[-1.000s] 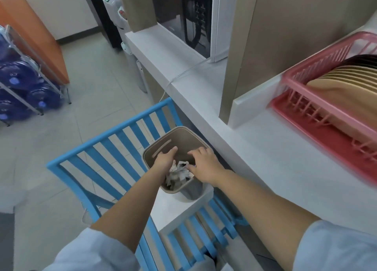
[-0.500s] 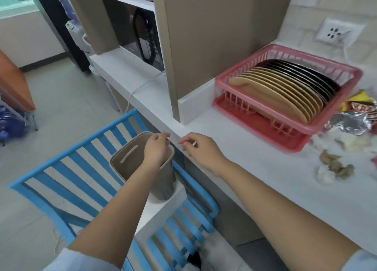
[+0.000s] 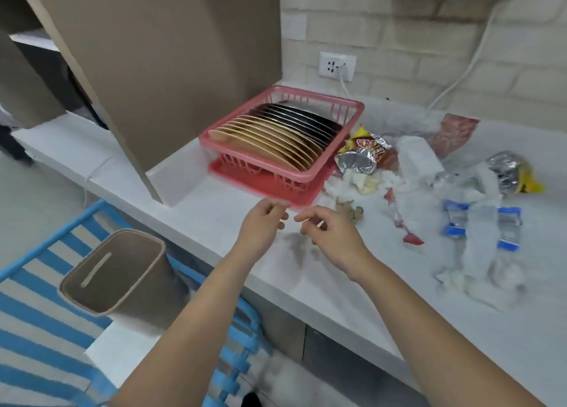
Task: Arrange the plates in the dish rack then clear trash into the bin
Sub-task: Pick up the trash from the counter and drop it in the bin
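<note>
We see both bare hands held over the near part of the white countertop (image 3: 322, 287), just in front of the pink plastic dish rack (image 3: 310, 176). The left hand (image 3: 260, 227) has its fingers loosely curled with nothing in them; the right hand (image 3: 329, 238) is likewise loosely curled and holds nothing. The fingertips of the two hands are close together but apart.

The row of tan and black plates (image 3: 282, 133) stands on edge in the rack, tan ones at the near left, black ones at the far right. To the right of the rack, the trash lies spread over the counter: a crumpled foil snack wrapper (image 3: 365, 155), white crumpled tissues (image 3: 362, 181), a small brownish wad (image 3: 349, 212) just right of the right hand, a red-tipped clear wrapper (image 3: 399, 219), and crushed clear plastic bottles with blue labels (image 3: 481, 222) farther right.

The beige rectangular plastic bin (image 3: 113, 271) stands at the near left, below counter level, on a white surface beside a blue slatted chair (image 3: 36, 314).
</note>
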A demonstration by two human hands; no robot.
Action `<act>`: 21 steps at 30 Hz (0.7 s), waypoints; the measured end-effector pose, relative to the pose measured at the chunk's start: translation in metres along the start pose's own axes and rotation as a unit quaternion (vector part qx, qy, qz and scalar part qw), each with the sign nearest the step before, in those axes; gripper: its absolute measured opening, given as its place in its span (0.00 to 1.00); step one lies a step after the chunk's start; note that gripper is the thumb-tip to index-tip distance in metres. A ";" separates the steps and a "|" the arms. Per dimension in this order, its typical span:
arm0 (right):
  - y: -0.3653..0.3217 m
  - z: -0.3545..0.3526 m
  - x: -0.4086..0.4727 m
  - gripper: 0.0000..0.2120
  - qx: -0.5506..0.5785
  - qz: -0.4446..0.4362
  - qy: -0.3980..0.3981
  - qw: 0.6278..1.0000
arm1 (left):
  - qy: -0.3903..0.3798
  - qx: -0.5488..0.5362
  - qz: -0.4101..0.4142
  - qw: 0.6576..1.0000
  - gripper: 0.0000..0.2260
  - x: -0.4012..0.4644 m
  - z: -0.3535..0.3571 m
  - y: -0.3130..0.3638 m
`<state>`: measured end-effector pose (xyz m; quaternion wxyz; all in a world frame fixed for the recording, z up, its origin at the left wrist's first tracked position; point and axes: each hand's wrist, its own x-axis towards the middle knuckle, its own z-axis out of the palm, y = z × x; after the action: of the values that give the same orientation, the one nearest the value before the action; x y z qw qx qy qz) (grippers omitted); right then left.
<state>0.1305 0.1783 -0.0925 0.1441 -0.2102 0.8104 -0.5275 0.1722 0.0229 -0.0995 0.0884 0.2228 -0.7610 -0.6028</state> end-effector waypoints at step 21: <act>0.121 -0.195 -0.105 0.10 -0.321 0.116 0.338 0.877 | -0.247 0.111 0.098 0.958 0.05 -0.036 0.241 0.033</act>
<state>0.1103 0.4282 -0.1233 -0.1542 0.0420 0.9531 -0.2569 0.0996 0.2565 -0.1251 -0.0692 -0.0004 -0.8395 -0.5390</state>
